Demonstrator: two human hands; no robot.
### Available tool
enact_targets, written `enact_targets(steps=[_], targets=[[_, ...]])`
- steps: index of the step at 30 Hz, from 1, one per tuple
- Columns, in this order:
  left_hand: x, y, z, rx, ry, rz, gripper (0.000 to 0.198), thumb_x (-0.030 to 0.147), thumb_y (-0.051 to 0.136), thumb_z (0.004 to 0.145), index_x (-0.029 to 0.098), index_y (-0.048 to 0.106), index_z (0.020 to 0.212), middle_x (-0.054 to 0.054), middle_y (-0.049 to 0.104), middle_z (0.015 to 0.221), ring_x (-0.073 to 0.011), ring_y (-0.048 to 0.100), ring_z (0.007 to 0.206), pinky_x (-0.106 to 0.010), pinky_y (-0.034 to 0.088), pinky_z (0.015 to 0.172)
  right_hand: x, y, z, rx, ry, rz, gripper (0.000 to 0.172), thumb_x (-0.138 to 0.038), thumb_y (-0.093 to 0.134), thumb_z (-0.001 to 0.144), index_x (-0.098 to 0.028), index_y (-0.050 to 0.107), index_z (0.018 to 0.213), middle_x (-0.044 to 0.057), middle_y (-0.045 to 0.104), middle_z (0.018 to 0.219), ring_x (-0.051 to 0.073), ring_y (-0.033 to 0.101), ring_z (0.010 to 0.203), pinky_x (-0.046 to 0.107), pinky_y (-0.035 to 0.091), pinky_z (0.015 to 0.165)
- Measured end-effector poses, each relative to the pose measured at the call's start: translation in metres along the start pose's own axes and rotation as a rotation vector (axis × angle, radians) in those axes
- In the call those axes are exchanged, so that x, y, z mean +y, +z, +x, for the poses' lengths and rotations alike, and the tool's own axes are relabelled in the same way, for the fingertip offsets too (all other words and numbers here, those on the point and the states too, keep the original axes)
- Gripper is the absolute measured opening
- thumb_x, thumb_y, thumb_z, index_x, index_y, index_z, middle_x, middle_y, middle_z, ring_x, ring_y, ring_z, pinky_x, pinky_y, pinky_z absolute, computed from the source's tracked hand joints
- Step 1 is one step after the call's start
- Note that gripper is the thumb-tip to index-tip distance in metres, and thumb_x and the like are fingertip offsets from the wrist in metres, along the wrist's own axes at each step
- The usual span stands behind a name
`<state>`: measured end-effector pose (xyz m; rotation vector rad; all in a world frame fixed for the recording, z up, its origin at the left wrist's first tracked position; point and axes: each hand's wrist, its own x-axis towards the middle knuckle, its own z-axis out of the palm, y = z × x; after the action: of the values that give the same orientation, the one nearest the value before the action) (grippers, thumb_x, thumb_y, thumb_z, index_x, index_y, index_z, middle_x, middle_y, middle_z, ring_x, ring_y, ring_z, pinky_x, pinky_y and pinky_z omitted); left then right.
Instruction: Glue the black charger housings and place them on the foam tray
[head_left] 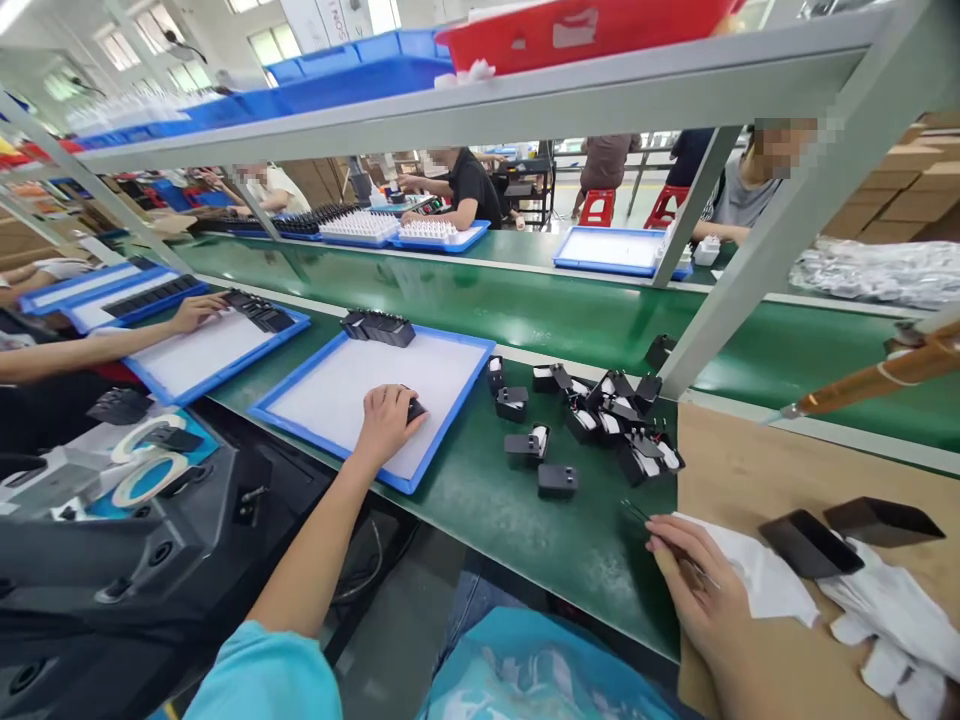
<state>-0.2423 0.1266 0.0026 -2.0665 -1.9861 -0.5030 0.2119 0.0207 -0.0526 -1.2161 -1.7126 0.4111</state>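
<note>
Over the blue-rimmed tray, my left hand is closed on a small black adapter case, mostly hidden under the fingers. A row of similar black cases stands at the tray's far edge. My right hand pinches thin dark metal tweezers above the bench's near edge. Between the hands, a closed black case with two pins lies on the green bench. Behind it is a loose pile of open black cases with white parts inside.
Brown cardboard at right bears two empty black shells and a white glove. An orange-handled tool hangs above it. A slanting grey post rises behind the pile. At left, a co-worker's hand reaches over another tray.
</note>
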Motion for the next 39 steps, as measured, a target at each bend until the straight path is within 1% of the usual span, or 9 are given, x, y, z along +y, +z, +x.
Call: enact_targets(steps=[4,9,14,19,23,29,34,37,39], targets=[[-0.013,0.013,0.003,0.005,-0.053,0.023,0.036,0.042,0.063,0.082,0.017,0.060,0.108,-0.022,0.036,0.143,-0.0447,0.028,0.138,-0.063,0.026,0.109,0.003,0.000,-0.001,0.004,0.012,-0.016,0.014,-0.023,0.059,0.089,-0.025,0.068,0.100,0.006,0.065,0.105,0.017,0.071,0.083,0.027,0.060,0.070],[-0.031,0.022,0.025,-0.151,-0.061,-0.098,0.035,0.040,0.061,0.083,0.020,0.058,0.111,-0.013,0.056,0.115,-0.0283,0.057,0.107,-0.042,0.045,0.099,0.006,0.000,-0.002,0.001,0.002,-0.020,0.015,-0.022,0.057,0.090,-0.025,0.067,0.101,0.006,0.065,0.106,0.017,0.070,0.085,0.027,0.061,0.072],[-0.048,0.035,0.106,-0.071,-0.153,-0.017,0.040,0.038,0.056,0.085,0.016,0.056,0.119,-0.018,0.051,0.125,-0.0337,0.048,0.119,-0.045,0.038,0.102,0.012,0.002,0.001,-0.032,-0.071,-0.103,0.023,-0.017,0.053,0.091,-0.026,0.066,0.108,0.009,0.060,0.114,0.017,0.070,0.088,0.028,0.061,0.074],[-0.043,0.054,0.176,-0.053,-0.183,0.031,0.037,0.032,0.057,0.083,0.012,0.059,0.115,-0.025,0.052,0.123,-0.0413,0.047,0.117,-0.054,0.035,0.096,0.004,0.005,0.001,0.017,-0.205,-0.361,0.025,-0.014,0.048,0.092,-0.024,0.065,0.108,0.010,0.061,0.110,0.017,0.070,0.086,0.026,0.061,0.069],[-0.042,0.067,0.185,-0.001,-0.182,0.020,0.045,0.031,0.055,0.085,0.004,0.055,0.122,-0.029,0.046,0.131,-0.0440,0.039,0.125,-0.057,0.028,0.101,-0.003,0.003,-0.011,0.056,-0.264,-0.591,0.027,-0.011,0.050,0.089,-0.023,0.065,0.108,0.012,0.062,0.110,0.019,0.068,0.089,0.029,0.059,0.072],[-0.054,0.068,0.177,0.131,-0.191,-0.017,0.074,0.046,0.058,0.087,0.008,0.032,0.144,-0.026,0.026,0.150,-0.0412,0.025,0.137,-0.060,0.022,0.107,0.010,-0.011,-0.015,-0.012,-0.130,-0.890,0.044,-0.001,0.041,0.082,-0.024,0.066,0.111,0.011,0.064,0.110,0.024,0.066,0.092,0.036,0.057,0.072],[-0.046,0.057,0.186,0.145,-0.237,-0.120,0.070,0.042,0.059,0.089,0.010,0.034,0.145,-0.024,0.038,0.145,-0.0385,0.030,0.136,-0.059,0.026,0.108,0.000,-0.027,0.040,-0.062,-0.140,-0.877,0.046,-0.002,0.041,0.083,-0.026,0.065,0.114,0.009,0.065,0.107,0.023,0.064,0.090,0.037,0.054,0.074],[-0.038,0.052,0.189,0.133,-0.224,-0.168,0.065,0.034,0.060,0.088,0.010,0.037,0.144,-0.022,0.044,0.141,-0.0376,0.034,0.134,-0.057,0.030,0.108,-0.023,-0.022,0.117,0.012,-0.158,-0.755,0.032,-0.014,0.046,0.091,-0.023,0.062,0.117,0.011,0.062,0.111,0.022,0.063,0.097,0.038,0.053,0.083],[-0.034,0.051,0.190,0.133,-0.198,-0.179,0.060,0.029,0.059,0.088,0.010,0.040,0.142,-0.021,0.047,0.138,-0.0373,0.035,0.133,-0.056,0.031,0.108,-0.035,-0.006,0.182,-0.080,-0.135,-0.672,0.026,-0.019,0.045,0.094,-0.020,0.063,0.114,0.011,0.062,0.113,0.022,0.059,0.107,0.039,0.049,0.094]])
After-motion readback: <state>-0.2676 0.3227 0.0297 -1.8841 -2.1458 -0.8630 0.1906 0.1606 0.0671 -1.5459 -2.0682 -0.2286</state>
